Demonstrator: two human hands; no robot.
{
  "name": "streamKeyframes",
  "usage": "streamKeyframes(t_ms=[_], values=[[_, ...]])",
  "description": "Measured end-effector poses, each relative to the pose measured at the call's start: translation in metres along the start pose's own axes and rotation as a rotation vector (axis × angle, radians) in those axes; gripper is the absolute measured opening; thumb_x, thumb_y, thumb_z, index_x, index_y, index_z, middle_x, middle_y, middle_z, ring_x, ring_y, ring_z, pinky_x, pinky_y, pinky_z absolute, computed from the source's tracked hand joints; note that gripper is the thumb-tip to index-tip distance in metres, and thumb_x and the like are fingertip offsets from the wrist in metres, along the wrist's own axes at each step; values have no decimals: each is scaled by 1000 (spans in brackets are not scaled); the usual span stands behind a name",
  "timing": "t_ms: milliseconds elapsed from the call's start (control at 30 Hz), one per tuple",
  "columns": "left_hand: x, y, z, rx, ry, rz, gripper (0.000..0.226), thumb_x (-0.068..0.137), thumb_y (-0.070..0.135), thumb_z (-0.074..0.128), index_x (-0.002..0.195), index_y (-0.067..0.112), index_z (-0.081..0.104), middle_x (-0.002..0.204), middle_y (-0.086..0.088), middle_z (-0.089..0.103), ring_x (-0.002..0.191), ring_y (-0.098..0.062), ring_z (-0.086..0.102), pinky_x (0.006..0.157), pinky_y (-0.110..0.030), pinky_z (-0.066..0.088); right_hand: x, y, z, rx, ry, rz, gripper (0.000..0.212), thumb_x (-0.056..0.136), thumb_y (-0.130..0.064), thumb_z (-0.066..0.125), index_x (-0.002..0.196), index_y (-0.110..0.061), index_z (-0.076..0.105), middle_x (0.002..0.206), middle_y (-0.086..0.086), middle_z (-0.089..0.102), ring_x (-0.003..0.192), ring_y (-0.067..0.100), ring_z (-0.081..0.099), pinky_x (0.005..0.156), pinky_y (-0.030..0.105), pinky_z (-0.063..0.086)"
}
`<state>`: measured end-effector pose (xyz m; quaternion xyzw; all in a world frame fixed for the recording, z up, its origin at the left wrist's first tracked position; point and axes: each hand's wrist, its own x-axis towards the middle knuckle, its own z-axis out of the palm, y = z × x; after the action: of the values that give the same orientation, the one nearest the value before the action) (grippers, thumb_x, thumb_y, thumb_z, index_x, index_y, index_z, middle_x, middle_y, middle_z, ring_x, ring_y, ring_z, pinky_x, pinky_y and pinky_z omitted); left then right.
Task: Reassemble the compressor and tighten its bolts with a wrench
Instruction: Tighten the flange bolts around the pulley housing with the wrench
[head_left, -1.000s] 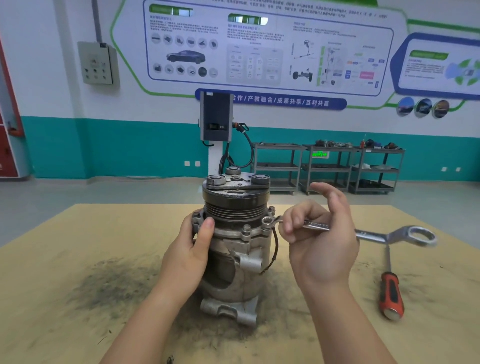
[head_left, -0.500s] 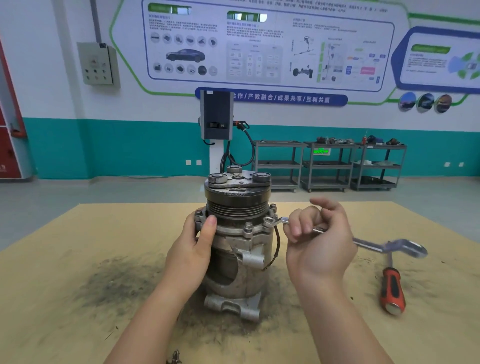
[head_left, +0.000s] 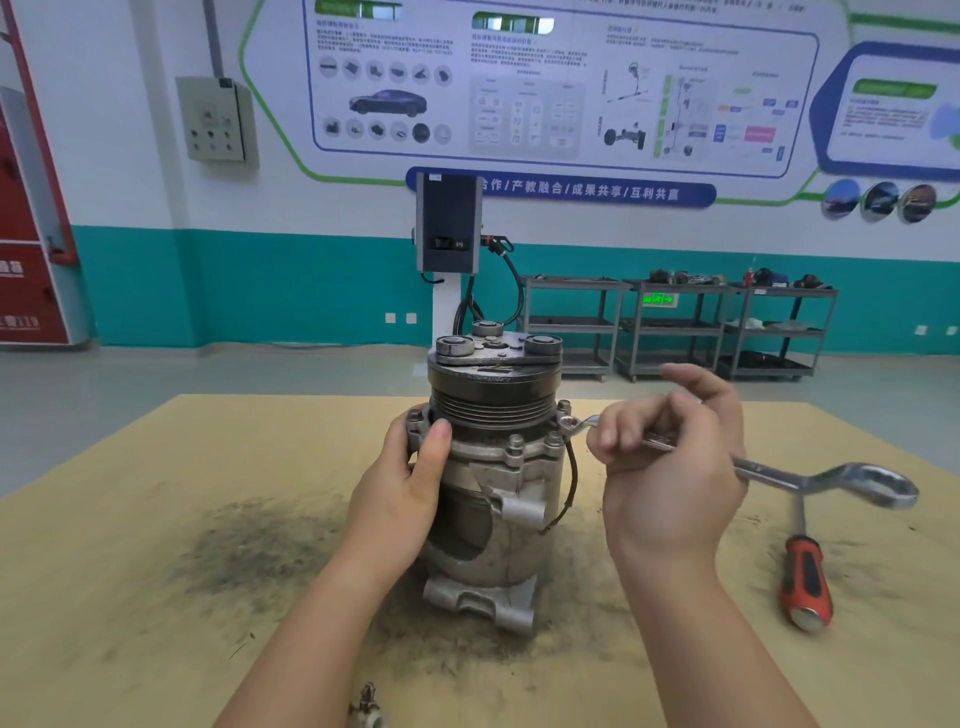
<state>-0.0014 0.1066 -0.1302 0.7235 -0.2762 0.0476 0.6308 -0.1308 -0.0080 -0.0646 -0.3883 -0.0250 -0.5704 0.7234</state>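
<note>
A compressor (head_left: 493, 483) stands upright mid-surface (head_left: 156, 545), the left hand (head_left: 402, 488) gripping its left flank. The right hand (head_left: 670, 467) curls around a wrench (head_left: 769, 475) whose long axis runs rightward from a flange bolt (head_left: 567, 422) on the compressor's right; a screwdriver (head_left: 805, 584) lies beyond.

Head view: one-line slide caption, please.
Left hand steadies the upright compressor while the right hand holds a wrench on a flange bolt.
</note>
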Motion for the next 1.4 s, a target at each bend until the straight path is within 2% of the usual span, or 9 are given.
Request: streamKeyframes(t_ms=[233,400,567,700,867,967,1033,1167,1400], values=[[-1,2,0,-6,-2,5,70,69,85,30,117,41,54,96,34,65,97,7,60,75,-21,43,22,2,-11,270,1,412,24,93,-4,29,88,-8,52,46,0,34,39,14,36,39,19,31],[-2,2,0,-1,-6,2,70,69,86,29,118,41,53,97,33,65,98,7,60,78,-23,44,29,0,-13,284,-18,514,25,91,-3,28,87,-9,51,44,-2,30,37,11,32,37,17,27],[-1,2,0,12,-4,0,69,69,86,27,116,42,52,96,36,63,93,10,60,73,-21,42,3,9,-5,168,75,158,28,89,4,26,75,-8,48,42,-1,31,38,14,33,41,22,28],[-1,1,0,8,1,-4,67,69,86,28,114,43,52,97,36,63,93,10,60,73,-22,42,-29,18,8,-139,-67,-215,26,83,1,33,73,-14,52,48,-2,42,46,16,42,48,21,38],[0,1,1,-3,9,7,68,69,86,29,116,41,53,98,35,64,96,6,60,77,-25,45,-42,21,13,-497,-248,-328,21,92,-8,40,90,-24,54,60,7,51,48,16,47,44,31,41],[-1,0,1,-19,-8,26,72,69,87,30,119,41,53,101,32,65,100,5,60,80,-23,44,-31,8,10,-364,-294,-328,22,90,-7,39,98,-25,49,53,1,48,47,16,46,44,27,41],[-1,-1,-1,-23,-40,29,80,66,91,31,123,39,51,103,31,66,104,4,59,79,-19,43,-18,1,6,-190,-265,-212,22,87,0,35,94,-17,46,48,-1,43,46,17,43,44,26,38],[-1,-1,-6,-14,-141,17,94,53,95,49,130,41,44,120,22,63,115,-7,59,97,-34,47,4,-1,-2,48,-189,164,25,93,8,29,85,-10,44,46,3,35,42,16,39,40,22,32],[0,1,-7,8,-159,9,88,49,90,62,125,50,41,114,31,62,109,3,59,96,-29,48,24,-5,-14,210,-197,407,25,93,1,26,86,-12,47,45,-1,33,40,12,36,38,18,29]])
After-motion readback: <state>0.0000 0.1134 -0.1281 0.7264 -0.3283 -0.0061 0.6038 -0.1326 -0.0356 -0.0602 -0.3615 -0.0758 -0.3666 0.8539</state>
